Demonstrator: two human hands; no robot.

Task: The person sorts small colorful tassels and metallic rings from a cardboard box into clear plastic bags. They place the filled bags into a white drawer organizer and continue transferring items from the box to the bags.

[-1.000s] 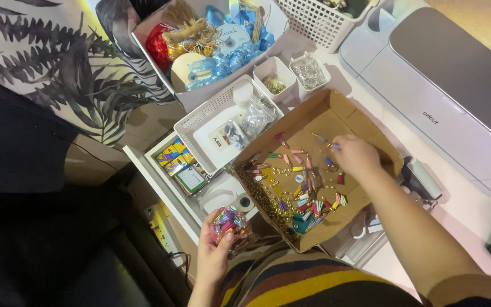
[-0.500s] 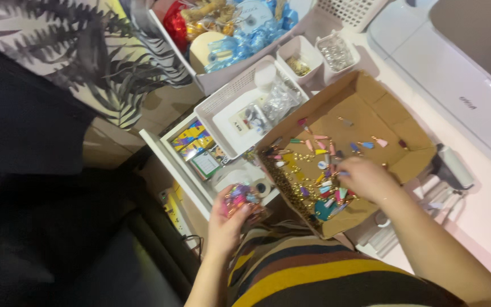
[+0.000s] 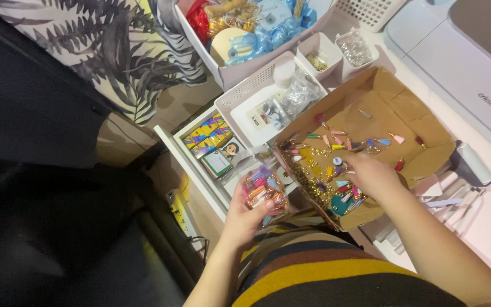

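My left hand holds up a small clear bag of coloured tassels beside the desk's open drawer. My right hand reaches into an open cardboard box, fingers curled down over the pile of small colourful tassels and gold bits at its near end. Whether the fingers pinch a piece is hidden. More loose tassels lie scattered across the box floor.
A white tray with small packets sits left of the box. Behind it are a white bin of ribbons and two small white cups. An open drawer holds cards. A white machine stands right.
My right hand has come from the far side of the box to the near pile. My left hand has lifted the bag a little higher. The head view shifted.
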